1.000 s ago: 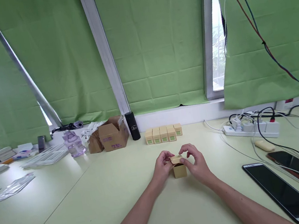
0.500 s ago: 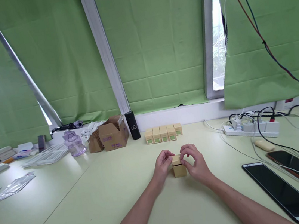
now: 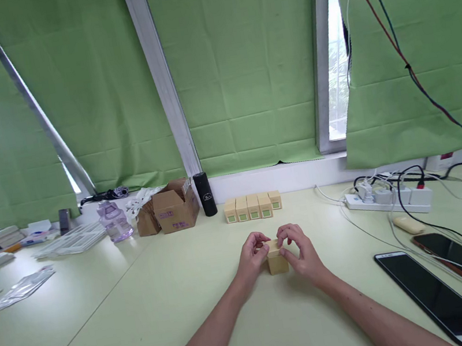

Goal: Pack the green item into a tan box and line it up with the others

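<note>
The person's left hand [image 3: 250, 262] and right hand [image 3: 304, 255] held a small tan cardboard box [image 3: 278, 265] between curled fingers, at either side of its lowered lid. It stood on the pale yellow-green table [image 3: 182, 309], nearer than the row of similar tan labelled boxes [image 3: 247, 208].

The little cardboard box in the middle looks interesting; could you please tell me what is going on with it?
A person has the small cardboard box on the table, with the left hand and right hand at either side of its lid. The lid is down and looks closed or nearly so. Farther back stand five similar small boxes, four of them side by side, to the right of a black cylinder.
</note>
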Motion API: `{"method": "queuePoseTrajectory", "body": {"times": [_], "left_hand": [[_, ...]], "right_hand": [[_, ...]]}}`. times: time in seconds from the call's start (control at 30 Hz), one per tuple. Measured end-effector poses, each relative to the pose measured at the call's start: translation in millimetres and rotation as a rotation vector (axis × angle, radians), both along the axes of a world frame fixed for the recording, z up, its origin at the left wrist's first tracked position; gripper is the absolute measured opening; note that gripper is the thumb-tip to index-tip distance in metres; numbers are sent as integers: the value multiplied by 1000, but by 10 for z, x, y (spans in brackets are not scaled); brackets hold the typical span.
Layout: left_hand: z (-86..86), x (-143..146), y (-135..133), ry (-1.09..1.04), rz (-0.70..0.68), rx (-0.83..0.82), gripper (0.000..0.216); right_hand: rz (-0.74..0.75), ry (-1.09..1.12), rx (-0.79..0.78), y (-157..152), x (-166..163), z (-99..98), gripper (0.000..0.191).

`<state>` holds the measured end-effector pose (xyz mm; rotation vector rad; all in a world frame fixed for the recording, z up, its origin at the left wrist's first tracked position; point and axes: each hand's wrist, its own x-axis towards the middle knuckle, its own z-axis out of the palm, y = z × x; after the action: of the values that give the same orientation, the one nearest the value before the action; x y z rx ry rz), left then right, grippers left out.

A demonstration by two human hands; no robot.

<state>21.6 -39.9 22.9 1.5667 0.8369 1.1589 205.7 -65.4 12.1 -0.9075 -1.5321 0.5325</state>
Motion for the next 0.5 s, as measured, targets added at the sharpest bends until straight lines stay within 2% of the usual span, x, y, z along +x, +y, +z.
{"method": "queuePoseTrajectory", "body": {"times": [0.27, 0.5], "left_hand": [[-12, -11, 1, 32, 12, 33, 26], [-25, -9, 15, 44, 16, 40, 23]], "right_hand": [[-46, 98, -127, 72, -8, -91, 17], [-28, 99, -168, 82, -11, -123, 21]]}}
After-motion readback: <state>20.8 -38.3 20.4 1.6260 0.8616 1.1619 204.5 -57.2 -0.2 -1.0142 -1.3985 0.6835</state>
